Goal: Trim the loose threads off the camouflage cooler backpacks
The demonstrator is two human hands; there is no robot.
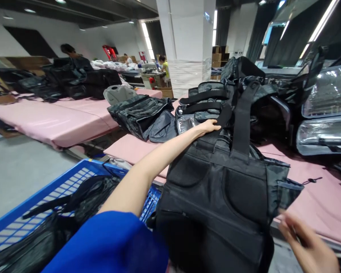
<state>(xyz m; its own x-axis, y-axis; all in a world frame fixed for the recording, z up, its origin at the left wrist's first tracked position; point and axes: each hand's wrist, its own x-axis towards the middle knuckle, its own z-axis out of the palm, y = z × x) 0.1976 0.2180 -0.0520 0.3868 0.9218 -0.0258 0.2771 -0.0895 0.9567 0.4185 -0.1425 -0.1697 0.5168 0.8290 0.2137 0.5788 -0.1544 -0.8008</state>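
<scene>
A black backpack [199,204] with mesh back panels hangs over the near edge of the pink table, its back side facing me. My left hand [208,127] reaches across and is closed on one of its wide black shoulder straps [224,115], near the top. The other shoulder strap [241,121] lies stretched away from me over the pile. My right hand [308,240], blurred, is at the lower right beside the camouflage side pocket [287,189]; its fingers are loosely bent and apart, with nothing visible in them. Whether its fingertips touch the backpack is unclear.
At left stands a blue plastic crate [82,170] holding dark bags. A camouflage bag [142,113], more bags and silver-lined open ones [326,94] lie on the pink table [321,204]. A white pillar [184,45] rises behind. Other people work farther back.
</scene>
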